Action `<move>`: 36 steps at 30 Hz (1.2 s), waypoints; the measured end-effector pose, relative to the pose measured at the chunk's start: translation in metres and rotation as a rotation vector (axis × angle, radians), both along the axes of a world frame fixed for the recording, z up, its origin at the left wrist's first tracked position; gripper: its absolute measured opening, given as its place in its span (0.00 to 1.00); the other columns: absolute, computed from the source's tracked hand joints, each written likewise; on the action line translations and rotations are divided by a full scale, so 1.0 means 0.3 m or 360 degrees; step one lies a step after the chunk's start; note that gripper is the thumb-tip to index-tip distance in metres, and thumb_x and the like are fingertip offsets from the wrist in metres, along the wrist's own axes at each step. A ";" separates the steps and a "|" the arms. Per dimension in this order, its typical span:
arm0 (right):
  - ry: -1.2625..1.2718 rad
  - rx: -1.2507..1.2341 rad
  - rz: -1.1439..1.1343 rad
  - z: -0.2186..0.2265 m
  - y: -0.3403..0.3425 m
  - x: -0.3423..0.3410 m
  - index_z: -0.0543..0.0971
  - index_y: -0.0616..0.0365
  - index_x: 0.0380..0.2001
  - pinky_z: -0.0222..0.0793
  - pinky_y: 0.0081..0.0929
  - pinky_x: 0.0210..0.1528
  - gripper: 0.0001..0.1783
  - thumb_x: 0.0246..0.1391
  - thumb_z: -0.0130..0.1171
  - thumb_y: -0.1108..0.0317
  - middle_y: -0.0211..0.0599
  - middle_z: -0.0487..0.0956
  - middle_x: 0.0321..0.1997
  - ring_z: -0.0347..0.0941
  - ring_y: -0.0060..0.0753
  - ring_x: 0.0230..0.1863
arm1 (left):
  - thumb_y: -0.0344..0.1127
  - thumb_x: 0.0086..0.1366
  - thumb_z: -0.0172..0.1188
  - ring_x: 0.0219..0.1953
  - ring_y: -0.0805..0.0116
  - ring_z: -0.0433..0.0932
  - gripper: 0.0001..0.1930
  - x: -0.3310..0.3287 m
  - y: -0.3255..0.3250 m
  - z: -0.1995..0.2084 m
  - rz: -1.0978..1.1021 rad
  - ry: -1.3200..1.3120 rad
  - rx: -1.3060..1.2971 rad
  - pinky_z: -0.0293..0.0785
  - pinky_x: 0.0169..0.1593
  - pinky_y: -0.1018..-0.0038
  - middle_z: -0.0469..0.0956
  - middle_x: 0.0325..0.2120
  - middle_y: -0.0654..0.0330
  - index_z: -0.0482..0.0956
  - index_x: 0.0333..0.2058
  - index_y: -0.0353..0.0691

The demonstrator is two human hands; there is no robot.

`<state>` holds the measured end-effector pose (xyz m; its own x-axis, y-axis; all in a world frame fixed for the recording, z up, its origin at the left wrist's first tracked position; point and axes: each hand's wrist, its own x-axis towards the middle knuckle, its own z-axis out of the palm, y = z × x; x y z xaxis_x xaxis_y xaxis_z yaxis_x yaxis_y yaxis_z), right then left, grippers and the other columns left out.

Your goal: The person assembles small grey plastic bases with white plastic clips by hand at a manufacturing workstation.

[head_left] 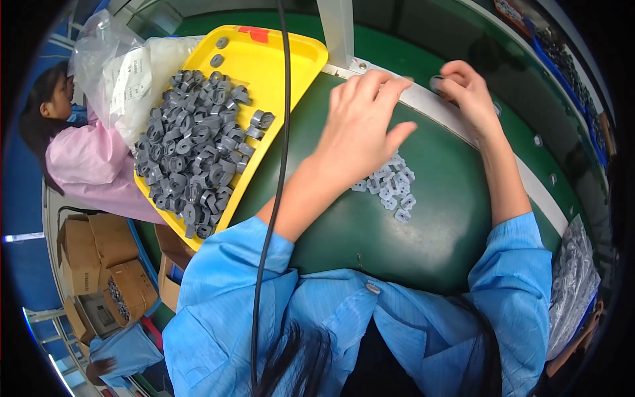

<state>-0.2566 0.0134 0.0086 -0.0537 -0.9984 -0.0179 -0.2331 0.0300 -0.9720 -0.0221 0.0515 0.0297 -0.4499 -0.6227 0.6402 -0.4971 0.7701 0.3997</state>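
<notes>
My left hand [364, 112] is above the green work surface, its fingers stretched out and the thumb apart, with nothing visible in it. To the right, over the pale metal rail, my right hand [468, 92] is closed, pinching a small grey part [436, 83] between thumb and fingers. Below my left hand lies a loose pile of small translucent light-grey plastic pieces [395, 183], partly hidden by the hand. On the left a yellow tray [301, 53] holds a heap of dark-grey ring-shaped plastic parts [192, 149]; two of them lie apart near its far end.
A black cable [284, 132] hangs down across the view, over the tray. Plastic bags [132, 79] lie beyond the tray. A person in pink [92, 155] sits at left, near cardboard boxes [109, 248]. Bubble wrap [572, 284] lies at right; small parts [538, 140] sit beyond the rail.
</notes>
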 end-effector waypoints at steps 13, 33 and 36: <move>0.0432 -0.0529 -0.0050 0.037 0.025 0.009 0.78 0.59 0.41 0.68 0.20 0.41 0.14 0.48 0.58 0.69 0.29 0.79 0.33 0.72 0.20 0.36 | 0.24 0.47 0.64 0.45 0.58 0.74 0.27 0.482 -0.138 0.143 0.0094 -0.1018 0.1059 0.72 0.49 0.70 0.72 0.45 0.54 0.73 0.49 0.40; 0.0844 -0.0400 0.0815 0.066 0.232 0.122 0.68 0.58 0.50 0.72 0.24 0.34 0.36 0.34 0.70 0.78 0.37 0.67 0.38 0.66 0.29 0.33 | 0.30 0.63 0.47 0.35 0.68 0.70 0.22 0.037 -0.180 -0.037 -0.0579 0.1441 0.2372 0.72 0.38 0.79 0.71 0.41 0.52 0.62 0.55 0.26; 0.0646 -0.0320 0.0719 0.042 0.147 0.098 0.71 0.58 0.48 0.71 0.26 0.42 0.31 0.36 0.69 0.74 0.38 0.70 0.41 0.70 0.31 0.39 | 0.29 0.62 0.48 0.34 0.71 0.69 0.21 0.006 -0.155 -0.053 -0.0497 0.1371 0.2269 0.70 0.35 0.81 0.71 0.41 0.53 0.64 0.53 0.26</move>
<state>-0.2270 0.0575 0.0211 0.4099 -0.9060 0.1053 -0.5312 -0.3310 -0.7799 -0.0203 0.0050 0.0139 -0.5038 -0.8396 -0.2034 0.3092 -0.3951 0.8651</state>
